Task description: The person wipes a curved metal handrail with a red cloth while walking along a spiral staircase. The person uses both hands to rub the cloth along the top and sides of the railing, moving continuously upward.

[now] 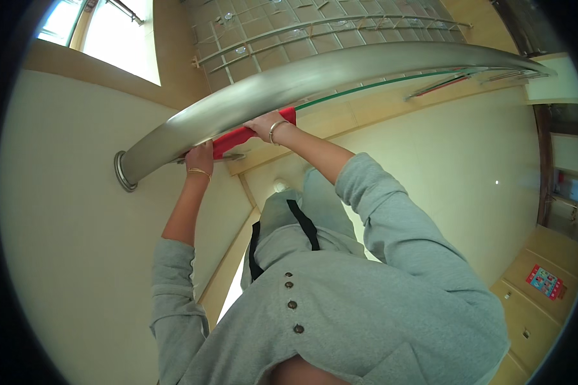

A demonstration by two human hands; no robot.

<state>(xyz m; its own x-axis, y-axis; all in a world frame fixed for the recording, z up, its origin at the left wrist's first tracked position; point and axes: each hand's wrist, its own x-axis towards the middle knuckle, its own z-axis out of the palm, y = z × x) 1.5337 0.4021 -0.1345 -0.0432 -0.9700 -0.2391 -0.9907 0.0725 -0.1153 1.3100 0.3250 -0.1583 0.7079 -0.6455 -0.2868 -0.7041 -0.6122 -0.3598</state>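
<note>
A red cloth (233, 142) is stretched along the near underside of a thick, brushed-metal handrail (313, 70). My left hand (201, 156) grips the cloth's left end, close to where the rail meets the wall. Farther right, my right hand (266, 125) holds the cloth near its other end, and a red corner sticks out past the wrist. The rail hides most of my fingertips. Below the rail runs the green edge of a glass panel (361, 90), which the cloth partly covers.
A round metal flange (125, 172) joins the rail to the pale wall (77, 192). Metal brackets (438, 85) sit by the glass. Beyond the rail lies a wire-like metal grid with small lights (279, 45). A bright window (120, 38) is at upper left, wooden drawers (534, 308) at lower right.
</note>
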